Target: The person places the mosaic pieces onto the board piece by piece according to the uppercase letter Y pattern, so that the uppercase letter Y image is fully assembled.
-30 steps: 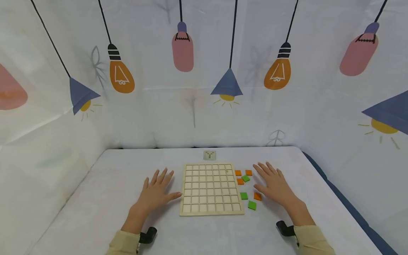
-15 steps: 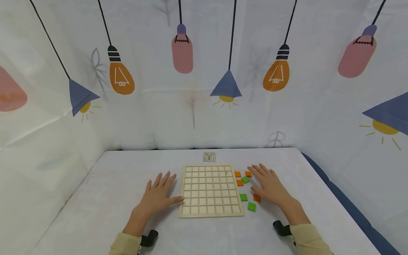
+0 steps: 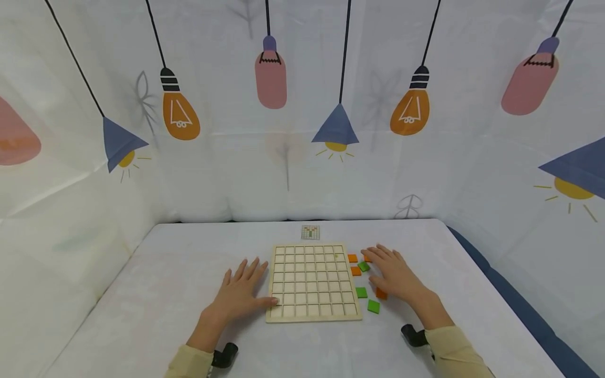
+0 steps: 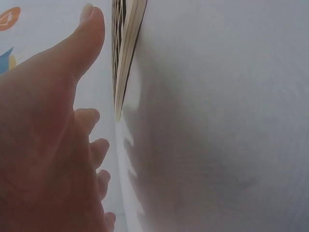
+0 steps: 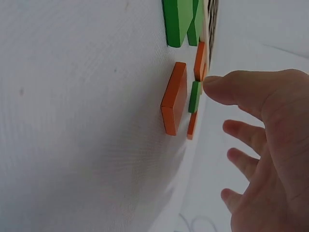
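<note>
A pale wooden grid board [image 3: 314, 282] with square cells lies flat on the white table. My left hand [image 3: 241, 294] hovers at its left side, fingers spread, with the thumb over the board's lower left edge. In the left wrist view the left hand [image 4: 53, 121] holds nothing and its shadow falls on the cloth. My right hand [image 3: 394, 275] hangs over the loose tiles right of the board, fingers apart and nothing in them. Below it lie an orange tile [image 3: 381, 293] and a green tile [image 3: 373, 306]. The right wrist view shows the orange tile [image 5: 175, 99] flat below the thumb.
More tiles lie along the board's right edge, among them a green tile [image 3: 361, 292] and an orange tile [image 3: 356, 271]. A small patterned card [image 3: 310, 232] lies beyond the board. Behind the table hangs a white curtain [image 3: 227, 178] printed with lamps.
Both hands have moved inward: the left thumb now overlaps the board's edge, and the right hand has shifted left over the tiles. The board and tiles stay put.
</note>
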Available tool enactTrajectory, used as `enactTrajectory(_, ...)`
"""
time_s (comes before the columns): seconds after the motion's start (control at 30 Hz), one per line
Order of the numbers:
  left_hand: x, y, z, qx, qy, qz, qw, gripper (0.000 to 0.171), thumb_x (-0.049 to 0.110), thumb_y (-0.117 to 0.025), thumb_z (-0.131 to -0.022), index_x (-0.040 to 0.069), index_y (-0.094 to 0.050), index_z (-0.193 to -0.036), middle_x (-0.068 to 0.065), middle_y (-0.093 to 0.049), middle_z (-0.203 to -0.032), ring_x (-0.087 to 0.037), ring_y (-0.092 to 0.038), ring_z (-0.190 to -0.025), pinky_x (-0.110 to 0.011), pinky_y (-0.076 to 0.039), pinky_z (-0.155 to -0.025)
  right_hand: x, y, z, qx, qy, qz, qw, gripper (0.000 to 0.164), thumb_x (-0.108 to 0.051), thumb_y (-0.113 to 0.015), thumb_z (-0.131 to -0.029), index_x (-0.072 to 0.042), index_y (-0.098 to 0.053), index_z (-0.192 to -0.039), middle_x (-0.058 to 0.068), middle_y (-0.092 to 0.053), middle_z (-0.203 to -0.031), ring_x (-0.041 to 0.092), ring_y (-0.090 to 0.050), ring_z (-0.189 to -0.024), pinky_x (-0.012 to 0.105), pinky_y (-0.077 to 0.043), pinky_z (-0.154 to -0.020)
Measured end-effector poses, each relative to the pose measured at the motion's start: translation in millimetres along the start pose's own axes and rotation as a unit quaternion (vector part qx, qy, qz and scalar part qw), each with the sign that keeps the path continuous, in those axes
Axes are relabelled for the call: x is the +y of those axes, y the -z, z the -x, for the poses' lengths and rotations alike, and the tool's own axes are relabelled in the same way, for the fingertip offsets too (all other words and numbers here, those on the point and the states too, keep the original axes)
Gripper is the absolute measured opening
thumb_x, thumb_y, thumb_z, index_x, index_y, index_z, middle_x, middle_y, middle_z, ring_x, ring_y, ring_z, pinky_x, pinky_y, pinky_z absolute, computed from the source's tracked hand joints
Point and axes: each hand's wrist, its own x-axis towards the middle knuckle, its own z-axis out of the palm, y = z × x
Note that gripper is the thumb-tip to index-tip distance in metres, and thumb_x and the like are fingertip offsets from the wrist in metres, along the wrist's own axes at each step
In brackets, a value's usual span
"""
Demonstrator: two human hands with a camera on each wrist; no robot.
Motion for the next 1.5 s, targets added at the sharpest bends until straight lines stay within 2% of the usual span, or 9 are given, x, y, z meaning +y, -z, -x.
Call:
enactTrajectory(0.27, 1.1, -8.3, -2.5, -0.027, 0.003, -0.018, 0.9995, 0.102, 0.077, -0.062, -0.078, 0.024, -0.028, -0.158, -0.006, -0.021, -0.167, -0.037, -0.012, -0.155, -0.068, -0.009, -0.120, -6, 1, -4, 0.002, 0.028, 0.004, 1.000, 0.058, -0.013, -0.071, -0.085, -0.012, -0.055, -0.141, 0.013, -0.054, -0.145, 0.040, -0.038, -0.143, 0.067, -0.026, -0.116)
enactTrajectory(0.6, 13.2, 1.1, -0.7, -0.062, 0.005, -0.009, 0.9980, 0.104, 0.076, -0.065, -0.076, 0.020, -0.032, -0.157, -0.007, -0.023, -0.166, -0.039, -0.014, -0.155, -0.069, -0.011, -0.119, -6, -4, -10, -0.019, 0.049, 0.029, 0.998, 0.047, -0.011, -0.073, -0.088, -0.013, -0.062, -0.133, 0.007, -0.060, -0.137, 0.034, -0.049, -0.136, 0.059, -0.034, -0.115)
enactTrajectory(0.93, 15.5, -5.8, 2.2, -0.076, -0.001, -0.011, 0.9970, 0.113, 0.078, -0.069, -0.070, 0.021, -0.029, -0.158, -0.003, -0.022, -0.167, -0.037, -0.013, -0.155, -0.068, -0.012, -0.120, -9, -6, -13, -0.031, 0.044, 0.035, 0.998, 0.040, -0.005, -0.072, -0.087, -0.010, -0.067, -0.126, 0.009, -0.065, -0.130, 0.032, -0.056, -0.127, 0.056, -0.037, -0.114)
enactTrajectory(1.13, 18.9, -3.8, 3.2, -0.079, -0.005, -0.008, 0.9968, 0.118, 0.077, -0.072, -0.067, 0.019, -0.028, -0.159, -0.001, -0.023, -0.167, -0.035, -0.014, -0.155, -0.069, -0.013, -0.120, -9, -7, -15, -0.024, 0.052, 0.038, 0.998, 0.033, -0.004, -0.074, -0.085, -0.011, -0.071, -0.118, 0.007, -0.067, -0.124, 0.030, -0.058, -0.121, 0.053, -0.039, -0.113)
enactTrajectory(1.37, 18.7, -4.0, 2.8, -0.087, -0.009, -0.007, 0.9961, 0.122, 0.077, -0.076, -0.063, 0.018, -0.027, -0.159, 0.000, -0.023, -0.167, -0.035, -0.013, -0.156, -0.069, -0.013, -0.120, -9, -7, -17, -0.021, 0.058, 0.030, 0.998, 0.024, -0.004, -0.075, -0.084, -0.013, -0.074, -0.107, -0.001, -0.067, -0.107, 0.021, -0.060, -0.102, 0.045, -0.050, -0.099)
enactTrajectory(1.5, 19.3, -2.5, 2.3, -0.092, -0.010, -0.003, 0.9957, 0.123, 0.076, -0.076, -0.064, 0.017, -0.026, -0.159, -0.001, -0.022, -0.167, -0.035, -0.013, -0.155, -0.069, -0.013, -0.120, -11, -6, -19, -0.022, 0.052, 0.020, 0.998, 0.022, -0.003, -0.075, -0.084, -0.013, -0.074, -0.104, -0.002, -0.066, -0.103, 0.018, -0.058, -0.097, 0.040, -0.053, -0.092)
